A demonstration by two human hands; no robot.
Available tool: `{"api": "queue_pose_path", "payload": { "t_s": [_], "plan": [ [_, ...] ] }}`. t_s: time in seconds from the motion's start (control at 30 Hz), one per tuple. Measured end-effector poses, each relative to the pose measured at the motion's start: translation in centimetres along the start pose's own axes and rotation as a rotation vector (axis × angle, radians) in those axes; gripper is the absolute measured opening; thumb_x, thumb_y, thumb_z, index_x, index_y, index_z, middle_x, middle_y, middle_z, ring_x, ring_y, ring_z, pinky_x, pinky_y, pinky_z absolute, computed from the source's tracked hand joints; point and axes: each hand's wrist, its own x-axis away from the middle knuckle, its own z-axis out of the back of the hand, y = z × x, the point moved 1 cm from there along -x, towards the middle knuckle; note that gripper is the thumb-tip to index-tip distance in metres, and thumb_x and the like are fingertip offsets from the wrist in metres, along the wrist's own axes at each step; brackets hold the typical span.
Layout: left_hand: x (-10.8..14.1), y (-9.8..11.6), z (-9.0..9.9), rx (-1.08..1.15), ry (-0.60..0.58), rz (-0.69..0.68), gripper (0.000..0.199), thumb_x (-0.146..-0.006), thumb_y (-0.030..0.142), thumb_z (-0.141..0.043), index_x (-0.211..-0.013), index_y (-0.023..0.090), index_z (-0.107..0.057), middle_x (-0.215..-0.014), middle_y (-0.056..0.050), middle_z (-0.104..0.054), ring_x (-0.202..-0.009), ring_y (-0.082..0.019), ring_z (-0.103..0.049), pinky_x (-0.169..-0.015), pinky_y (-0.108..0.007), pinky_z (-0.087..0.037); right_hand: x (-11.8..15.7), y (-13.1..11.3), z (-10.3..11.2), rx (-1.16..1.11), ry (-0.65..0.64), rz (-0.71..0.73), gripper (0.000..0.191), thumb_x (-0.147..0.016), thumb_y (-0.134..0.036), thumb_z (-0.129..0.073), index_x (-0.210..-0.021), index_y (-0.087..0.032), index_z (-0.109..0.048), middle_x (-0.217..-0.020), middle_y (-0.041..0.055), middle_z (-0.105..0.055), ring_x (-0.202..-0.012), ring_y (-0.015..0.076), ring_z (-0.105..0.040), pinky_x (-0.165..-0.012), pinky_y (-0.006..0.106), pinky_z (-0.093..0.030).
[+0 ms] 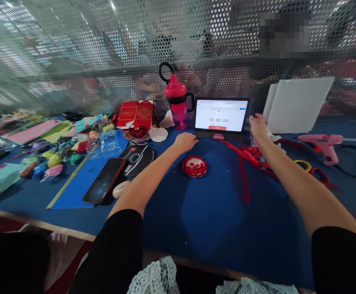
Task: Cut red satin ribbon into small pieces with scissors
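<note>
A tablet [221,112] stands propped at the back and shows a timer reading 00:00:00. My left hand [185,141] is at the lower left corner of its dark stand, fingers loosely bent toward it; whether they touch, I cannot tell. Beside the tablet's right edge is my right hand [258,126], fingers bent and slightly apart, with no held object visible. Between my forearms lies a small round red piece with a whitish middle [194,166]. Red ribbon [244,179] trails over the table near my right forearm, tangled with other red strips.
A pink glue gun [325,146], scissors [320,176] and white boards [300,106] are at right. A pink bottle [178,102] stands behind my left hand. To the left lie a phone [105,180], a black disc [139,160], a blue folder [74,192] and coloured clay packets [54,160].
</note>
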Motion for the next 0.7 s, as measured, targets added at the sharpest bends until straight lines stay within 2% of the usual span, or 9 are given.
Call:
{"api": "queue_pose_path", "payload": {
  "t_s": [0.1, 0.2, 0.27, 0.33, 0.4, 0.47, 0.6, 0.67, 0.7],
  "plan": [
    [2.9, 0.9, 0.4, 0.106, -0.029, -0.068, 0.052, -0.097, 0.053, -0.033, -0.120, 0.017, -0.063, -0.119, -0.011, -0.067, -0.115, -0.027, -0.061, -0.097, -0.038, -0.046, 3.7, -1.2, 2.3, 0.179, -0.109, 0.089, 0.050, -0.089, -0.041, -0.055, -0.131, -0.016, -0.047, -0.119, 0.0154, -0.059, -0.102, 0.0262, -0.061, -0.086, 0.045, -0.050],
    [6.2, 1.8, 0.1, 0.195, -0.074, -0.159, 0.070, -0.091, 0.064, -0.036, -0.139, 0.015, -0.046, -0.141, -0.011, -0.053, -0.129, -0.026, -0.050, -0.107, -0.035, -0.040, 8.2, -2.1, 4.1, 0.343, -0.331, 0.224, 0.052, -0.077, -0.042, -0.068, -0.122, -0.018, -0.055, -0.101, 0.0113, -0.067, -0.097, 0.0291, -0.062, -0.087, 0.046, -0.048],
    [8.0, 2.2, -0.5, 0.227, -0.088, -0.203, 0.087, -0.081, 0.069, -0.050, -0.145, 0.013, -0.036, -0.148, -0.013, -0.044, -0.136, -0.028, -0.043, -0.113, -0.037, -0.033, 10.6, -2.3, 5.2, 0.452, -0.430, 0.273, 0.034, -0.081, -0.035, -0.064, -0.111, -0.020, -0.061, -0.101, 0.0111, -0.067, -0.102, 0.0298, -0.061, -0.090, 0.046, -0.046],
    [9.3, 2.4, -1.1, 0.247, -0.076, -0.222, 0.097, -0.074, 0.069, -0.059, -0.147, 0.011, -0.032, -0.151, -0.015, -0.038, -0.140, -0.030, -0.037, -0.117, -0.038, -0.028, 11.8, -2.1, 6.2, 0.559, -0.489, 0.272, 0.018, -0.088, -0.028, -0.056, -0.101, -0.018, -0.064, -0.097, 0.0118, -0.067, -0.099, 0.0282, -0.061, -0.088, 0.046, -0.047],
    [10.1, 2.6, -1.6, 0.264, -0.049, -0.216, 0.096, -0.075, 0.067, -0.059, -0.147, 0.010, -0.032, -0.152, -0.016, -0.036, -0.141, -0.030, -0.033, -0.118, -0.040, -0.026, 12.0, -1.7, 7.5, 0.651, -0.525, 0.242, 0.017, -0.092, -0.026, -0.052, -0.098, -0.015, -0.064, -0.094, 0.0099, -0.066, -0.092, 0.0236, -0.063, -0.084, 0.044, -0.049],
    [10.5, 2.6, -1.9, 0.283, -0.023, -0.204, 0.093, -0.077, 0.068, -0.056, -0.147, 0.011, -0.032, -0.152, -0.016, -0.035, -0.141, -0.030, -0.033, -0.118, -0.042, -0.026, 11.5, -1.2, 9.3, 0.712, -0.548, 0.214, 0.023, -0.093, -0.032, -0.054, -0.104, -0.014, -0.062, -0.099, 0.0061, -0.065, -0.089, 0.0177, -0.063, -0.082, 0.039, -0.052],
    [10.0, 2.3, -1.6, 0.330, 0.014, -0.166, 0.082, -0.081, 0.066, -0.053, -0.143, 0.014, -0.040, -0.149, -0.013, -0.042, -0.137, -0.030, -0.040, -0.116, -0.042, -0.028, 10.0, -0.3, 14.7, 0.715, -0.532, 0.181, 0.025, -0.093, -0.037, -0.055, -0.104, -0.017, -0.063, -0.104, 0.0060, -0.065, -0.089, 0.0148, -0.063, -0.081, 0.035, -0.053],
    [8.9, 1.6, -1.2, 0.363, 0.036, -0.117, 0.071, -0.086, 0.060, -0.048, -0.140, 0.013, -0.043, -0.146, -0.013, -0.046, -0.135, -0.028, -0.043, -0.115, -0.040, -0.030, 9.6, -0.2, 17.5, 0.655, -0.462, 0.198, 0.024, -0.092, -0.039, -0.056, -0.097, -0.018, -0.065, -0.101, 0.0071, -0.067, -0.095, 0.0195, -0.063, -0.086, 0.043, -0.051],
    [8.1, 1.2, -1.1, 0.383, 0.048, -0.084, 0.067, -0.089, 0.057, -0.046, -0.139, 0.013, -0.044, -0.145, -0.013, -0.047, -0.135, -0.027, -0.043, -0.115, -0.038, -0.030, 9.4, -0.3, 18.5, 0.604, -0.420, 0.227, 0.019, -0.090, -0.037, -0.058, -0.087, -0.021, -0.067, -0.098, 0.0113, -0.067, -0.102, 0.0277, -0.063, -0.088, 0.051, -0.049]
  ]
}}
